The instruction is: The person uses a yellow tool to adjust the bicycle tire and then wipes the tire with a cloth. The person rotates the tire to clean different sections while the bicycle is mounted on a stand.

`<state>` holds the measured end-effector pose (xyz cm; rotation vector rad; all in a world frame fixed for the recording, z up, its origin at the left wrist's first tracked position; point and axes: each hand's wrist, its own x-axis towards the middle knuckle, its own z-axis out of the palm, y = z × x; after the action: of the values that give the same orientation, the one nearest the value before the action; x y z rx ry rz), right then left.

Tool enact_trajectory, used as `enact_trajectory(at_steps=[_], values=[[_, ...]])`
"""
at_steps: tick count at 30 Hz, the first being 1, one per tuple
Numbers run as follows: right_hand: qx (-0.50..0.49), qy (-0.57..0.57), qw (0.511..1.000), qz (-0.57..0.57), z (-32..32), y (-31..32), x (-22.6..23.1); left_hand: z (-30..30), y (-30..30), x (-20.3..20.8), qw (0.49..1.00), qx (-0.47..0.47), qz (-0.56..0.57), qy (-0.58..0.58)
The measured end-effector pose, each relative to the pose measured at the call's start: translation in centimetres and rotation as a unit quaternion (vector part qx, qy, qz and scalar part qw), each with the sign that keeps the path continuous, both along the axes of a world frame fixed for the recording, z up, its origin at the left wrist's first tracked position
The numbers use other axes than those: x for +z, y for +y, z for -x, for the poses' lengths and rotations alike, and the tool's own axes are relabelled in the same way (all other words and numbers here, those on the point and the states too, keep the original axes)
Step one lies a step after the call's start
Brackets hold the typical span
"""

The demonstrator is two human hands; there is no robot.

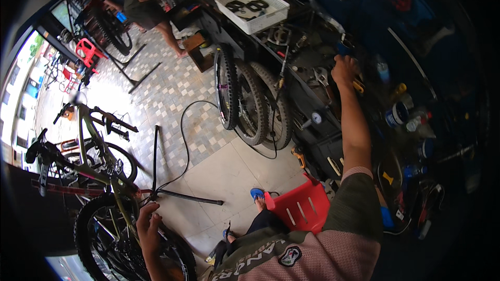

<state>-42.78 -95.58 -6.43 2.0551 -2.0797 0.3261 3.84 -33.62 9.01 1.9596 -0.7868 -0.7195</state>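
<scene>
From the head view, my right hand [345, 70] is stretched far out over the cluttered bench [312, 57], fingers curled down among the tools [322, 78] lying there; whether it has actually closed on one I cannot tell, since the hand hides what is under it. A yellow-handled tool [358, 86] lies just beside that hand, on its right. My left hand [148, 226] is low down at my left, its fingers wrapped loosely on the rear wheel [104, 239] of the olive-green bicycle [86, 145], at the tyre's upper right edge. The two hands are well apart, with the red plastic stool [302, 208] between them. Three spare wheels [250, 104] lean against the front of the bench, below and left of my right hand. A white basket [252, 8] sits on the bench farther along. Another person [148, 0] stands beyond it by a second bicycle [109, 26].
</scene>
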Motion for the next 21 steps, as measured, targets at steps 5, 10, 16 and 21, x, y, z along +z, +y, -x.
enact_trajectory(at_steps=[5, 10, 16, 21], values=[[0.032, 0.01, 0.982, -0.185, -5.7, -2.0, 0.4, -0.3, 1.3, 0.2, 0.998, 0.04, -0.038, -0.011], [-0.035, -0.003, 0.984, -0.177, -7.5, -3.8, -3.8, -0.5, 1.7, 0.7, 0.999, 0.034, -0.02, -0.016], [0.067, -0.411, 0.87, 0.264, -1.1, -14.1, 8.6, -1.4, 3.7, -2.1, 0.994, 0.059, 0.007, 0.092], [0.364, -0.564, 0.715, 0.194, -20.5, -0.6, 15.5, -0.3, 7.7, 1.1, 0.993, 0.1, 0.03, 0.052]])
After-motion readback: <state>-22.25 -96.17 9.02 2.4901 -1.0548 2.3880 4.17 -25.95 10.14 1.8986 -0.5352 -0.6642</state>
